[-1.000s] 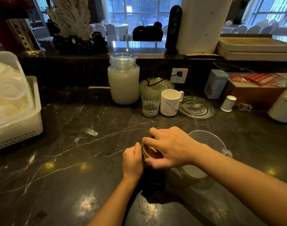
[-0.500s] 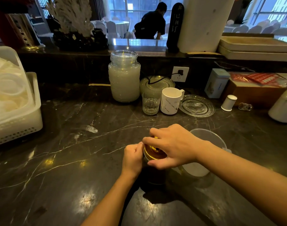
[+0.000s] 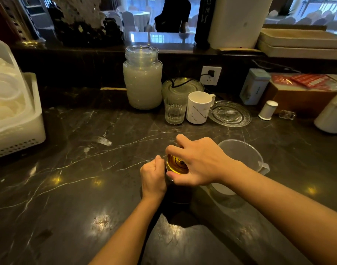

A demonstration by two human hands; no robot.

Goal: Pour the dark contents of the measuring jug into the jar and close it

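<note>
A small dark jar [image 3: 178,194] stands on the black marble counter in front of me. Its gold lid [image 3: 176,165] sits on top. My right hand [image 3: 200,162] is curled over the lid from the right, fingers wrapped round its rim. My left hand [image 3: 153,178] grips the jar's side from the left in a fist. The jar's body is mostly hidden by both hands. The clear plastic measuring jug [image 3: 240,159] stands empty just right of the jar, behind my right forearm, handle pointing right.
Behind stand a big glass jar of pale liquid [image 3: 142,79], a ribbed water glass [image 3: 174,112], a white mug [image 3: 199,108] and a glass dish [image 3: 229,113]. A white plastic basket [image 3: 16,119] sits at the left edge. A person stands beyond the back ledge.
My right hand has turned slightly on the lid, showing more of its gold top. The person in the background has stood up. The jar and jug stay in place.
</note>
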